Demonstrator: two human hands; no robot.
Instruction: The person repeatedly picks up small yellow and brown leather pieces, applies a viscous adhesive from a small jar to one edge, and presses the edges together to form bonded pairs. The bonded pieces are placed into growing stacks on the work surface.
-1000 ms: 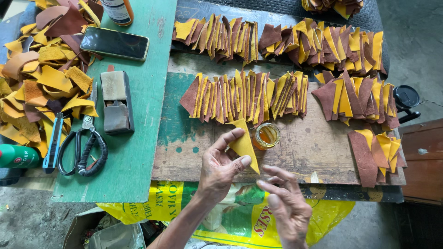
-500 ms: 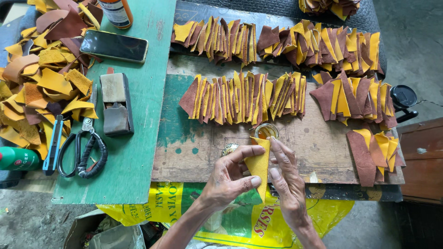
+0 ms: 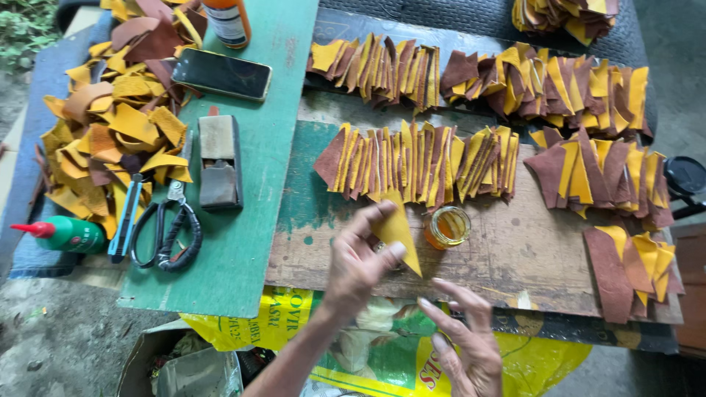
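Pinching yellow triangular leather piece (image 3: 397,231), left hand (image 3: 357,268).

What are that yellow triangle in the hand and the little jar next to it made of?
The yellow triangle, pinched in the left hand, looks like leather or suede: matte, thin, cleanly cut, like the brown and yellow pieces behind. The little jar seems clear glass, shiny, holding something amber.

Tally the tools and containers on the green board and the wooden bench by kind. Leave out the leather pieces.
Scissors: 1
Utility knife: 1
Wooden block: 1
Phone: 1
Green bottle with red tip: 1
Orange bottle: 1
Small glass jar: 1
Total: 7
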